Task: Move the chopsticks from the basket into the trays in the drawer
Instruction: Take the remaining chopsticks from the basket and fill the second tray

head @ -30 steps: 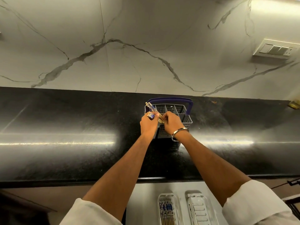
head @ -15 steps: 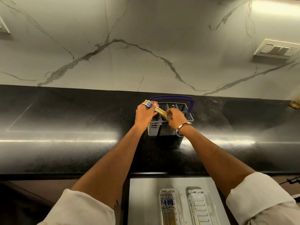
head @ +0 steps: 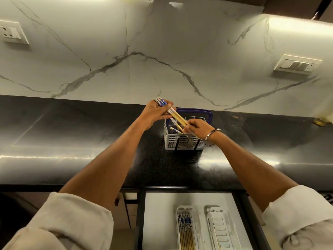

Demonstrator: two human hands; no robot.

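The left hand (head: 155, 112) grips the chopsticks (head: 173, 114), their long axis slanting down-right to the basket (head: 183, 141), where the right hand's (head: 196, 128) fingers pinch the tips.

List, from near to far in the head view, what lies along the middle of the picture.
Tray of chopsticks in the drawer → black counter → grey basket → marble wall.

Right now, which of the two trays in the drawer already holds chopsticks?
The left tray: a row of chopsticks with blue-patterned tops lies in it. The right tray beside it shows only its bare white slotted floor.
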